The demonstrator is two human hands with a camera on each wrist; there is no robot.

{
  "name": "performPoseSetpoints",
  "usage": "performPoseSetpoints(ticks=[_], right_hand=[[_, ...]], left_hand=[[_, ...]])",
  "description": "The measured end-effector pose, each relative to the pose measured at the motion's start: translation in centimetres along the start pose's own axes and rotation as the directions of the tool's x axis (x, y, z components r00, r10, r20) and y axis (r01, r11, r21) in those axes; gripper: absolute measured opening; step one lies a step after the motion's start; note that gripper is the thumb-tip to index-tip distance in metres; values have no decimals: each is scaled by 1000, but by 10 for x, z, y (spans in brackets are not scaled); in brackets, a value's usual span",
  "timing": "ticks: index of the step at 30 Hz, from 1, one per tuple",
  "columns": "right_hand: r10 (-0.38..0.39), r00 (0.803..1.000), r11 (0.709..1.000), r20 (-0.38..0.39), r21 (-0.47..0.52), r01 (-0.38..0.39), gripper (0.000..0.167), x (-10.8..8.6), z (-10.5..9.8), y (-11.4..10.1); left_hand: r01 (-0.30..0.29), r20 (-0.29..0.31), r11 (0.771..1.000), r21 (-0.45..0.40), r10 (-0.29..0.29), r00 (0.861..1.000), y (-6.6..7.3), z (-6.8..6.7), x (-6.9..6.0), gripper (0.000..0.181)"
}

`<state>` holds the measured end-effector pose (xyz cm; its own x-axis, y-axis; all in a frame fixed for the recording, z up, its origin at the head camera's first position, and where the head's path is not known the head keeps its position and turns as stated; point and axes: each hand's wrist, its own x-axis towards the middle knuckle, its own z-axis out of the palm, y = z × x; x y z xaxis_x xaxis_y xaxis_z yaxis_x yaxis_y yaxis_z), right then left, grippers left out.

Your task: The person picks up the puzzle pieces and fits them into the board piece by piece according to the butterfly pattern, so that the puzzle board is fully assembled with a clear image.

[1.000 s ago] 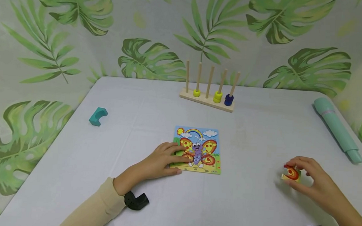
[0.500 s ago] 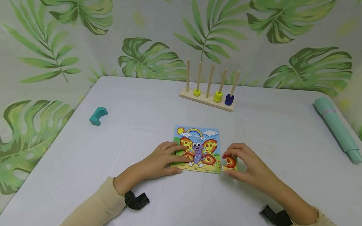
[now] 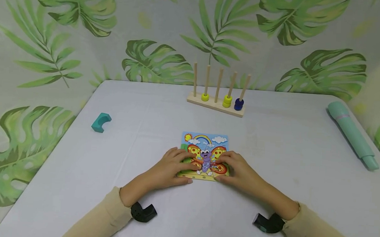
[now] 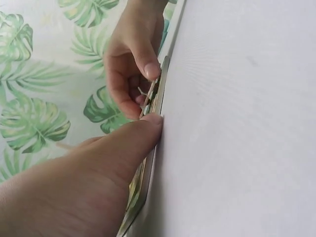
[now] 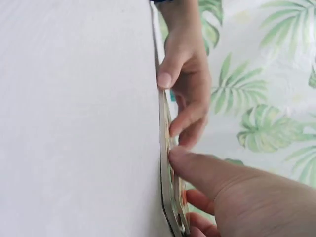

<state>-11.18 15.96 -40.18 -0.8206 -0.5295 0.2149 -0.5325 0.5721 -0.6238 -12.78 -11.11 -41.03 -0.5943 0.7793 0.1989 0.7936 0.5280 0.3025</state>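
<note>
A square butterfly puzzle board (image 3: 205,135) lies flat at the middle of the table. My left hand (image 3: 168,168) rests on its left side with fingers spread over the picture and the thumb at the front edge. Over the lower right part of the board, my right hand (image 3: 243,173) pinches a puzzle piece (image 3: 222,168) with a red and orange wing pattern between thumb and fingers. In the right wrist view the piece (image 5: 181,200) sits on or just above the board, slightly askew at its near end. My right fingers hide part of the picture.
Behind the board stands a wooden peg stand (image 3: 214,105) with yellow and dark blue rings. A teal curved block (image 3: 100,122) lies at the left. Along the right edge lies a mint-green tube-shaped object (image 3: 351,134). A leaf-patterned cloth (image 3: 162,25) hangs behind the white table.
My right hand has carried the puzzle piece leftward from the right side of the table onto the board's lower right. My left hand stays in place on the board.
</note>
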Motion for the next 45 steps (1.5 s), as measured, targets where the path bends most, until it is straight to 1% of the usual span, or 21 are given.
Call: performPoseSetpoints(ticks=[4, 6, 8, 13, 16, 22, 26, 31, 35, 40, 43, 45], right_hand=[[14, 1000, 1000, -10, 10, -14, 39, 4, 5, 1], [28, 1000, 999, -8, 18, -28, 38, 5, 6, 2], [45, 999, 999, -2, 24, -45, 37, 5, 6, 2], [58, 998, 998, 5, 25, -58, 35, 6, 7, 2], [60, 998, 998, 8, 31, -60, 35, 6, 7, 2], [77, 995, 996, 57, 47, -79, 39, 6, 2, 4], [83, 994, 995, 69, 44, -86, 46, 6, -4, 9], [93, 992, 996, 87, -9, -93, 51, 7, -6, 12], [118, 988, 992, 103, -55, -113, 52, 7, -6, 10], [115, 988, 993, 101, -34, -112, 48, 5, -6, 10], [109, 990, 994, 89, -12, -108, 42, 5, -6, 10], [107, 991, 994, 80, -7, -106, 39, 4, -6, 10]], left_hand=[[-68, -32, 997, -26, 68, 997, 3, 5, 6, 36], [-92, -40, 995, -34, 90, 995, 4, 7, 9, 37], [-103, -40, 994, -19, 103, 994, 6, 9, 10, 40], [-90, 6, 992, 90, 90, 996, 12, 12, 14, 48], [-83, 28, 988, 130, 80, 996, 15, 12, 15, 47], [-75, 44, 987, 145, 69, 997, 18, 12, 15, 43], [-82, 46, 986, 148, 76, 996, 18, 11, 15, 44], [-76, 56, 985, 157, 68, 996, 19, 10, 14, 44], [-61, 71, 988, 142, 51, 996, 19, 9, 14, 44], [-43, 79, 995, 88, 36, 996, 18, 8, 13, 47], [-19, 70, 1000, 14, 18, 997, 14, 6, 13, 51], [15, 57, 998, -56, -12, 998, 10, 3, 13, 51]])
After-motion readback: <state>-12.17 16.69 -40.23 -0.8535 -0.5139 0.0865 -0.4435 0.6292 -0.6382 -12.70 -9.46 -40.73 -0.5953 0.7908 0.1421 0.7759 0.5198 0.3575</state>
